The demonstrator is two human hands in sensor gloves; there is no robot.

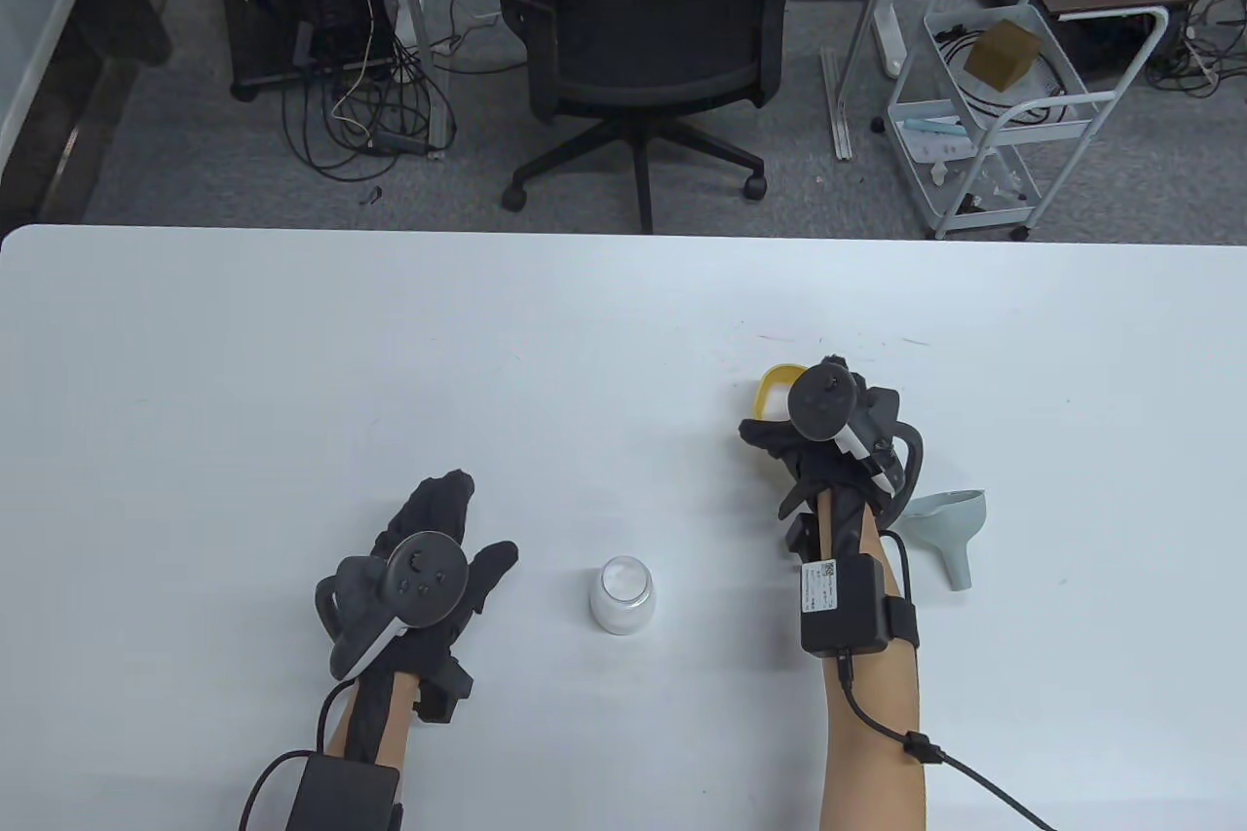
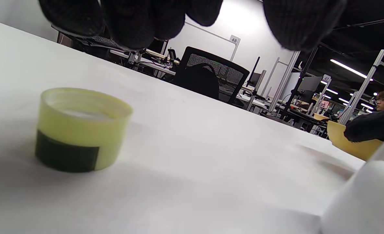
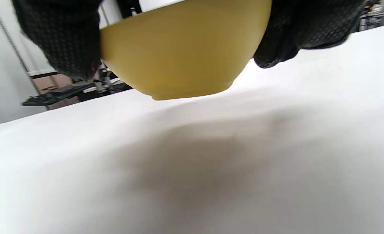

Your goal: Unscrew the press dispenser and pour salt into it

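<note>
The dispenser's white jar [image 1: 623, 594] stands open-topped at the table's front middle, with white contents; it also shows at the right edge of the left wrist view [image 2: 367, 195]. Its yellow-green cap [image 2: 81, 130] with a black label lies on the table, open side up, under my left hand [image 1: 468, 519]. That hand's fingers hang above the cap without touching it. My right hand [image 1: 809, 427] grips a yellow bowl [image 1: 774, 388] holding white salt. In the right wrist view the bowl [image 3: 178, 55] sits between my fingers and seems just off the table, with its shadow below.
A grey funnel [image 1: 950, 519] lies on its side right of my right forearm. The white table [image 1: 390, 334] reaches to a far edge, with an office chair [image 1: 643, 42] and a white cart [image 1: 1003, 120] beyond it.
</note>
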